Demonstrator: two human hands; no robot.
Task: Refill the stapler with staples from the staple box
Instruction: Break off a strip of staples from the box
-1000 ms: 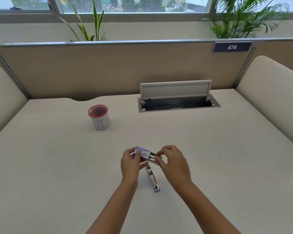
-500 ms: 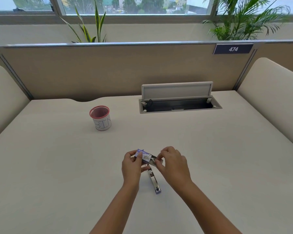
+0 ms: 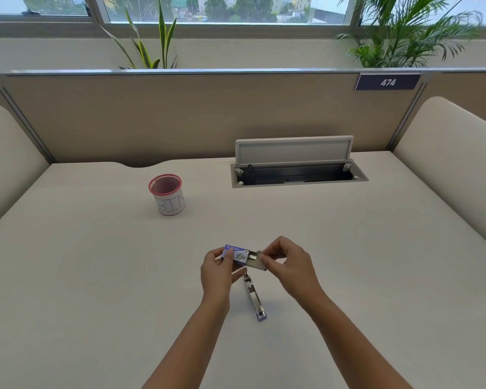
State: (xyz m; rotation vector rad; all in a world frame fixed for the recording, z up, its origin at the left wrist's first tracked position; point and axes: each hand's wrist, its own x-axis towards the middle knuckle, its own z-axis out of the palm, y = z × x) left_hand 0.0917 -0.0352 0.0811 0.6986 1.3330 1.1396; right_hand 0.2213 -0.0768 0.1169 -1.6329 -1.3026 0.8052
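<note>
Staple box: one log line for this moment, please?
staple box: drawer slid out | left hand: holds sleeve | right hand: pinches drawer | stapler: on desk

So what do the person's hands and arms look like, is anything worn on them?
Both forearms are bare up to the picture's lower edge, with no sleeves in view. The left hand and right hand wear no gloves, and no watch, bracelet or ring shows.

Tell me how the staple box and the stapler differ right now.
The staple box is held above the desk between the left hand and the right hand; the stapler lies on the desk untouched. The box is purple and white card with its inner tray pulled out toward the right hand; the stapler is a long, narrow, shiny metal piece with a purple end. Both are small and lie near the desk's middle.
</note>
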